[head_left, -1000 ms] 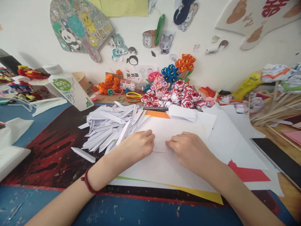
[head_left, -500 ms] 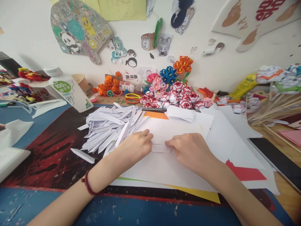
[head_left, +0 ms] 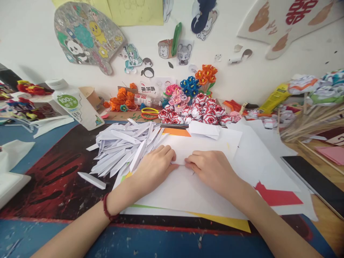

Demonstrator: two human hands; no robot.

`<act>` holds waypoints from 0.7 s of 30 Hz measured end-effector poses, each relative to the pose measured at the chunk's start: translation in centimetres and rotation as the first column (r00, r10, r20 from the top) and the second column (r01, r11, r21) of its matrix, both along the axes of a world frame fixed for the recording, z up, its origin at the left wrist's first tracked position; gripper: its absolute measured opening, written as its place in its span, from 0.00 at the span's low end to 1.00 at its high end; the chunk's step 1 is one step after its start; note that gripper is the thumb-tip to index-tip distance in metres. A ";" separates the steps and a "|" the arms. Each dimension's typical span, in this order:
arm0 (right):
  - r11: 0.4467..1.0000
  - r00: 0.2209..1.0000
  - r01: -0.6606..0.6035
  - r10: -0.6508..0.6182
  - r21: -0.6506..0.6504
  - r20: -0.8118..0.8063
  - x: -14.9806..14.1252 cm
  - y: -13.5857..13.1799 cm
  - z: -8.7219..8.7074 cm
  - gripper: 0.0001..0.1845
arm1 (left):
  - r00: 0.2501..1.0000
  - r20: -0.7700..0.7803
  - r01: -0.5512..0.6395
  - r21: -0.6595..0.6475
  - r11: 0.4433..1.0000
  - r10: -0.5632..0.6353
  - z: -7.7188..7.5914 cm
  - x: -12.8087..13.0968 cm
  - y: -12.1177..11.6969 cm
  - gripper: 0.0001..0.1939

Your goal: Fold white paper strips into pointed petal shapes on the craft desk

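My left hand (head_left: pixel 157 165) and my right hand (head_left: pixel 212 168) meet over a stack of white paper sheets (head_left: pixel 172 195). Between them they pinch a small white paper strip (head_left: pixel 182 165), of which only a thin edge shows. Thumbs and curled fingers cover both of its ends. Just left of my left hand lies a heap of folded white paper strips (head_left: pixel 118 148), and one loose strip (head_left: pixel 92 180) rests apart from it on the dark mat. Behind my hands sits a small stack of white paper slips (head_left: pixel 204 129).
A black phone (head_left: pixel 314 182) and a red paper piece (head_left: pixel 279 195) lie at the right. Along the wall stand red-and-white paper flowers (head_left: pixel 206 111), an orange flower bunch (head_left: pixel 206 74) and a tilted white bottle (head_left: pixel 76 105). Thin wooden sticks (head_left: pixel 301 123) fill the right edge.
Half a second ago the strip lay flat and wide between my hands. Now only a narrow edge shows; my fingers have closed over it and my hands are nearer each other.
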State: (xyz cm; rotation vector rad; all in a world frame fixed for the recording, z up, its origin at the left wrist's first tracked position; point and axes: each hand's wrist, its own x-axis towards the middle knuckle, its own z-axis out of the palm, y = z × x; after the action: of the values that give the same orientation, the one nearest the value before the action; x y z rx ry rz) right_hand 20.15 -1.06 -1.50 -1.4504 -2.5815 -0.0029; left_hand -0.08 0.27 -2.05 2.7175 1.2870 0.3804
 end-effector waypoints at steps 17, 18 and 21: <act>0.896 0.755 -0.180 -0.138 -0.405 -0.642 -0.5 0.9 0.0 0.10 | 0.908 0.392 0.036 -0.430 0.902 0.151 1.6 -0.7 -0.2 0.09; 0.888 0.746 -0.195 -0.141 -0.416 -0.651 -0.5 0.9 0.0 0.10 | 0.906 0.393 0.041 -0.453 0.891 0.158 1.7 -0.7 -0.2 0.10; 0.863 0.713 -0.250 -0.143 -0.439 -0.687 -0.4 0.9 0.3 0.10 | 0.890 0.417 0.065 -0.516 0.854 0.184 2.0 -0.7 -0.2 0.10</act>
State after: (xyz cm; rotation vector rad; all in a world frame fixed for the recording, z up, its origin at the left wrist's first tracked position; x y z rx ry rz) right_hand 19.77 -0.14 -1.20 -1.1541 -2.0151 1.1032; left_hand -0.77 0.03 -0.10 1.9838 1.1342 0.5422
